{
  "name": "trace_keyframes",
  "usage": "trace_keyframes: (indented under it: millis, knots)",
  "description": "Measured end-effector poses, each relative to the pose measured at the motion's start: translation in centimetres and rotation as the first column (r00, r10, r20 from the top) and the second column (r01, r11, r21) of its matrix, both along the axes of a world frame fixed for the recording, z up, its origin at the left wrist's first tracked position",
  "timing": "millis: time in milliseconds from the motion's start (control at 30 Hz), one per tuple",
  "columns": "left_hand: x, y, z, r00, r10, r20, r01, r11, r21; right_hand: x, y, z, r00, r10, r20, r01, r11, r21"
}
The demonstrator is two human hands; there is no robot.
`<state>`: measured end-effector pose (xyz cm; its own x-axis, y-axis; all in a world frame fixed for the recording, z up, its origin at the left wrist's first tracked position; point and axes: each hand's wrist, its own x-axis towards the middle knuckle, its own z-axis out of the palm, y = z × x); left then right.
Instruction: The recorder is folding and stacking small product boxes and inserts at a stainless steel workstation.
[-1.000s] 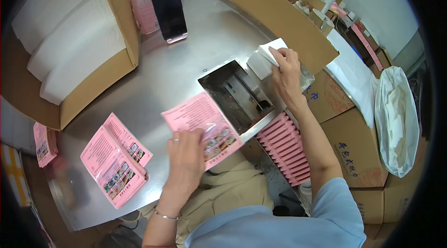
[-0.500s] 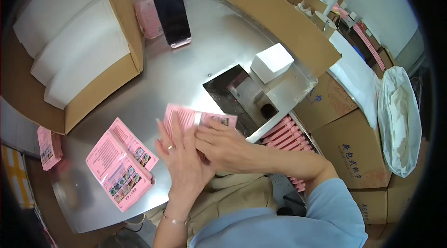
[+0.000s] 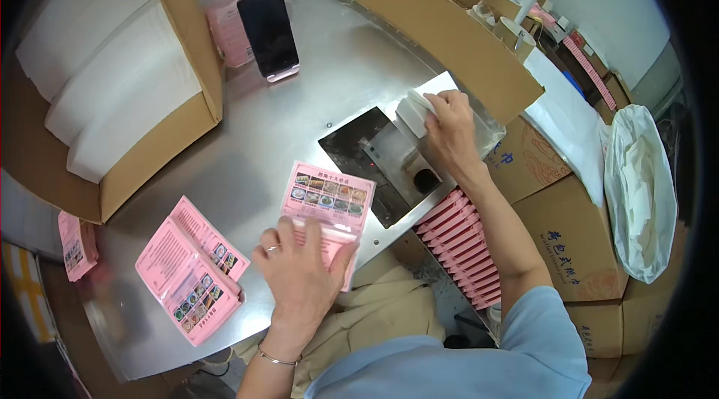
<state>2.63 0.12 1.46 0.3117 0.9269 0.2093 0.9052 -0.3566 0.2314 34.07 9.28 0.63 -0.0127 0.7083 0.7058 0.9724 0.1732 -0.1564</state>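
My left hand (image 3: pixel 299 275) lies on a pink printed packet (image 3: pixel 328 193) at the front edge of the metal table, fingers across its lower half and thumb along its side. Rows of small food pictures show on the packet's upper half. Farther right, my right hand (image 3: pixel 453 129) pinches a few folded white paper napkins (image 3: pixel 412 113) beside a white napkin stack (image 3: pixel 437 84), partly hidden behind the hand. Between the hands is a dark rectangular opening (image 3: pixel 348 148) in the tabletop. To the left lies a pile of similar pink packets (image 3: pixel 187 268).
A cardboard box (image 3: pixel 161 137) of white paper stacks stands at the left. Behind are a phone on a stand (image 3: pixel 268 32) and a pink bottle (image 3: pixel 228 24). Below the right forearm sits a row of pink packets (image 3: pixel 460 253). Cartons (image 3: pixel 562 238) and a white bag (image 3: pixel 640 197) are at right.
My right hand has left the pink packet and moved up and right to the white napkins, gripping some. My left hand stays with the packet, which now shows its picture side more fully.
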Motion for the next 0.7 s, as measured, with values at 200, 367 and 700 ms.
trace_keyframes:
  millis: [200, 367, 700]
  knots:
    - [-1.2, 0.2, -1.6, 0.878, -0.247, 0.41, 0.277, 0.961, -0.012, -9.2, -7.0, -0.1, 0.866, 0.499, 0.021, -0.495, 0.863, -0.095]
    - [-1.0, -0.1, -0.2, 0.973, -0.169, 0.157, 0.151, 0.981, 0.122, -14.0, -8.5, -2.2, 0.799, 0.566, 0.204, -0.543, 0.824, -0.161]
    - [-7.3, -2.3, 1.8, 0.912, -0.206, 0.355, 0.146, 0.971, 0.188, -7.0, -2.4, -2.1, 0.958, 0.267, 0.107, -0.097, 0.651, -0.753]
